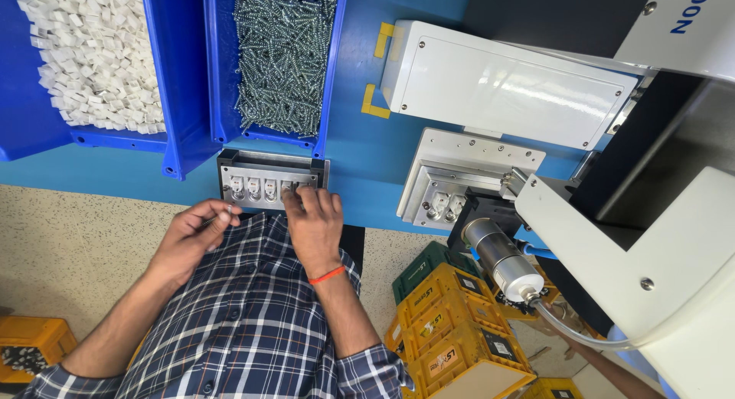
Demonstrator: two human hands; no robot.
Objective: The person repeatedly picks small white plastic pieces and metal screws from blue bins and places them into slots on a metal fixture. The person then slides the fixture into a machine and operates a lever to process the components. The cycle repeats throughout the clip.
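A grey metal fixture point(260, 186) with a row of slots holding small white parts stands at the blue table's front edge. My right hand point(314, 223), with an orange band on the wrist, has its fingertips down on the fixture's right-hand slots; what they pinch is hidden. My left hand point(191, 234) hovers just left of and below the fixture, thumb and forefinger pinched on small silver screws point(229, 209). Directly behind the fixture is a blue bin of silver screws point(279, 54). Left of it is a blue bin of small white plastic pieces point(92, 54).
A white machine housing point(505, 85) and its arm point(651, 253) fill the right side, with a second metal fixture point(448, 204) under a metal cylinder point(501, 261). Yellow crates point(452, 338) sit on the floor below, an orange crate point(31, 345) at lower left. Another person's arm point(612, 368) shows at bottom right.
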